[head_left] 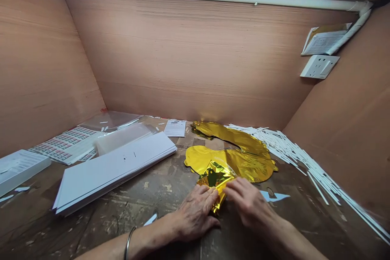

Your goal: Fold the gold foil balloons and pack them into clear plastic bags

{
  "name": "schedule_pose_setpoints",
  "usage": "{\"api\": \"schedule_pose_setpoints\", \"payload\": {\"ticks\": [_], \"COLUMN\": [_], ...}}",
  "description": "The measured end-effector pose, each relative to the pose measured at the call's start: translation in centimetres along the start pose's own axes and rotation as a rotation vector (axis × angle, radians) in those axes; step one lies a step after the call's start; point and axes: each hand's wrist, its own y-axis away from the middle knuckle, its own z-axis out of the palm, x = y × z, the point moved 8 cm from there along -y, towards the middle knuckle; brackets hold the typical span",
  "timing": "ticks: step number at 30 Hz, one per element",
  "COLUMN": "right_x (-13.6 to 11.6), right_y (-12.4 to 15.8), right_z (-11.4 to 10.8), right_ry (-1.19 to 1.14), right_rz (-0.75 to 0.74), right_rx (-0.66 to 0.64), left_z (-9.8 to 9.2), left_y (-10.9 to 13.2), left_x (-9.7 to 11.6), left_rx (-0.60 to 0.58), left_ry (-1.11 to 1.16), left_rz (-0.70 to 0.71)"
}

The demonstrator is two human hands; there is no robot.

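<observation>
A crumpled, folded piece of gold foil lies on the brown table in front of me. My left hand presses on its near left side, fingers stretched out flat over the foil; a metal bangle is on that wrist. The fingers of my right hand are bent together at the foil's right edge, and their tips are partly hidden. Just beyond lies a stack of flat gold foil shapes, curved like a numeral, with its far end near the back wall.
White card sheets are stacked at the left, with sticker sheets, clear plastic bags and a white box around them. Many thin white sticks lie along the right wall. A printed card is at the back.
</observation>
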Motion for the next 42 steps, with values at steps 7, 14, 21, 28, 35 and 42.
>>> {"api": "schedule_pose_setpoints", "payload": {"ticks": [7,14,21,28,35,42], "right_x": [-2.5,5.4,7.6,7.6,7.6,7.6], "right_y": [1.3,3.6,5.0,5.7,5.9,6.1], "right_z": [4.4,5.2,7.7,7.2,7.0,6.9], "right_ry": [0.153,-0.580,-1.034,-1.238,-1.276,-1.281], "right_rz": [-0.007,0.793,1.173,1.287,1.303,1.319], "right_rx": [0.012,0.180,0.318,0.442,0.469,0.483], "left_z": [-0.2,-1.3,1.2,0.5,0.6,-3.3], "left_y": [-0.4,-2.2,-6.8,-6.4,-3.7,-3.0], "left_x": [-0.1,-3.9,-8.7,-8.3,-9.1,-5.9], "left_rx": [0.053,0.080,-0.037,-0.078,0.150,0.462], "left_ry": [0.011,0.218,0.519,0.718,1.220,0.296], "left_rz": [0.006,-0.132,-0.471,-0.412,-0.371,-0.172]}}
